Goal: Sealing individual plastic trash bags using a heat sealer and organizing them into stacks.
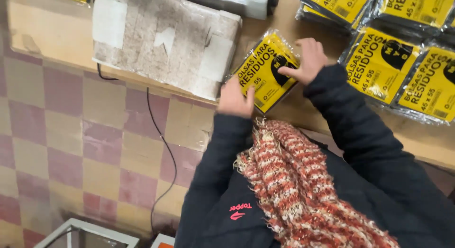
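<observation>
A yellow and black plastic packet (263,71) lies on the wooden tabletop (426,139), tilted, with both my hands on it. My left hand (235,99) grips its lower left corner, thumb on top. My right hand (307,61) pinches its upper right edge with fingers curled. Both dark sleeves reach up from the bottom, and a red and cream knitted scarf (303,186) hangs between them.
A worn grey padded block (161,39) lies left of the packet, with a metal device (237,1) behind it. Several more yellow packets (403,72) are stacked at the right. A black cable (163,143) hangs over the checked floor (71,134).
</observation>
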